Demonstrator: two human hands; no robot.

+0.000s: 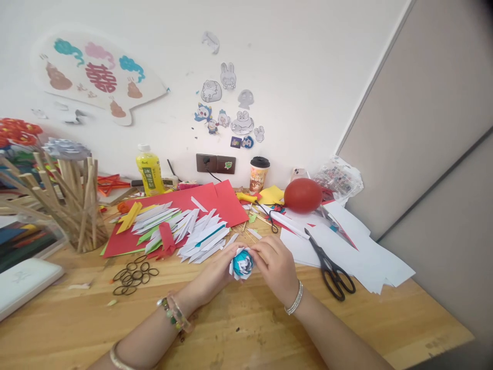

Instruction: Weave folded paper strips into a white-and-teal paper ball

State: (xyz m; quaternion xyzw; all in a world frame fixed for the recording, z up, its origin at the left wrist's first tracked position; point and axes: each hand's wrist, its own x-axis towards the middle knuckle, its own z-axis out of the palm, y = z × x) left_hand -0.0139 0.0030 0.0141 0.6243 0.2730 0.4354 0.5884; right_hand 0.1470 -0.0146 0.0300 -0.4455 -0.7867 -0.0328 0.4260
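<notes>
**Keeping the paper flower tight**

Our left hand (213, 277) cups the blue-and-white paper flower (242, 263) from the side, grip closed on it; our right hand (275, 264) pinches its other side, just above the bench (231, 329). We'd judge that gentle, even pressure keeps the folds from slipping. Scissors (331, 267) lie nearby.

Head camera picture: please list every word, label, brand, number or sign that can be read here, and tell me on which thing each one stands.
"囍", red double-happiness sign: on the fan-shaped wall decoration.
Yellow bottle: dark label with Chinese characters, too blurred to read.
Paper cup: printed pattern, no legible words.
Wall stickers: cartoon figures, no readable text.
White box: faint mark, unreadable.
The paper flower held by the left hand and right hand carries no text.
</notes>
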